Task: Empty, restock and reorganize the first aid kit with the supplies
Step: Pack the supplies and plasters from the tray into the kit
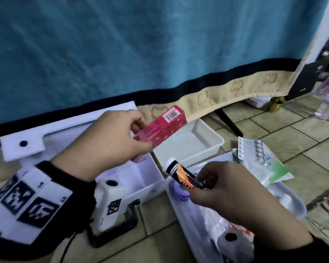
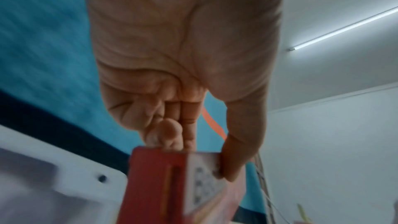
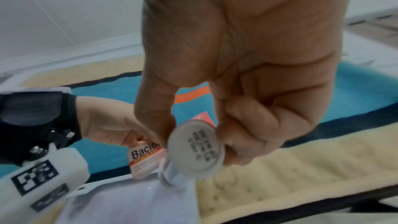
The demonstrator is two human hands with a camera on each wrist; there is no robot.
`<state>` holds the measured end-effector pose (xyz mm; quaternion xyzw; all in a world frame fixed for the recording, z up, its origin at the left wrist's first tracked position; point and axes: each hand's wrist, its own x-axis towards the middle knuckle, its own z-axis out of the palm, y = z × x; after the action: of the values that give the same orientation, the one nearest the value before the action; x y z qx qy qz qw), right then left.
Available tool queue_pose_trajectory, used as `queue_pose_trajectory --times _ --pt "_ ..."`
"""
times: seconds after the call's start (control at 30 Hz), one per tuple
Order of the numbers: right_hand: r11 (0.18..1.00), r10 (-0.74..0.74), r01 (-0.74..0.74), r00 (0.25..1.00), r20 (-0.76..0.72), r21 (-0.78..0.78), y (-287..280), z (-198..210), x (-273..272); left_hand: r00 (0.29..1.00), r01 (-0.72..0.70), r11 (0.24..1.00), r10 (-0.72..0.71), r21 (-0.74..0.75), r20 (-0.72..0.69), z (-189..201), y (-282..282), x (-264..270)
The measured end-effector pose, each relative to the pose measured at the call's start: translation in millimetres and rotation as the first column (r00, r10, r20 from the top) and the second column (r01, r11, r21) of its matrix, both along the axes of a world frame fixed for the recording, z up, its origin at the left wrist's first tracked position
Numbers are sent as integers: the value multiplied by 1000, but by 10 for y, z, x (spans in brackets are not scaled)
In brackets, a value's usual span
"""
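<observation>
My left hand [image 1: 110,141] held a red box [image 1: 160,130] over the nearly empty kit [image 1: 141,179]; my right hand [image 1: 226,188] pinched a tube [image 1: 182,175]. Restocking appeared barely begun; supplies remained in the tray [image 1: 296,204].

Red box [image 2: 172,186] blurred (lower end cut off).

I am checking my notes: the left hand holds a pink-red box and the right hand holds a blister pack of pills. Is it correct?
Not quite. The right hand holds a black and orange tube, as the head view shows. The left hand does hold the pink-red box.
</observation>
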<state>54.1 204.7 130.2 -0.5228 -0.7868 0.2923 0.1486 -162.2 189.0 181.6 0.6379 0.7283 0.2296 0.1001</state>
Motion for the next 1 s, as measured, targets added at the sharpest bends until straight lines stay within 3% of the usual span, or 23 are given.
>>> queue_pose_trajectory --times 0.17,0.37,0.57,0.8,0.9,1.0 --pt "979 200 -197 976 -90 42 -140 -37 -716 990 -138 990 138 -7 6 15 -759 -724" --pt "890 429 -437 899 90 128 -219 -85 -1372 973 -233 971 233 -50 -3 -253 -1244 -1195" --pt "792 552 -594 794 255 136 -215 -234 -1780 963 -270 959 270 -86 -15 -541 -1196 -1350" --pt "688 657 -703 709 258 181 -306 -454 -2039 973 -230 938 212 -261 -93 -751 -961 -1401" --pt "665 683 -725 688 247 179 -344 -553 -2065 970 -232 908 190 -350 -150 -830 -931 -1446" --pt "696 682 -707 706 192 127 -336 -594 -2070 968 -231 875 162 -426 -194 -897 -938 -1467"
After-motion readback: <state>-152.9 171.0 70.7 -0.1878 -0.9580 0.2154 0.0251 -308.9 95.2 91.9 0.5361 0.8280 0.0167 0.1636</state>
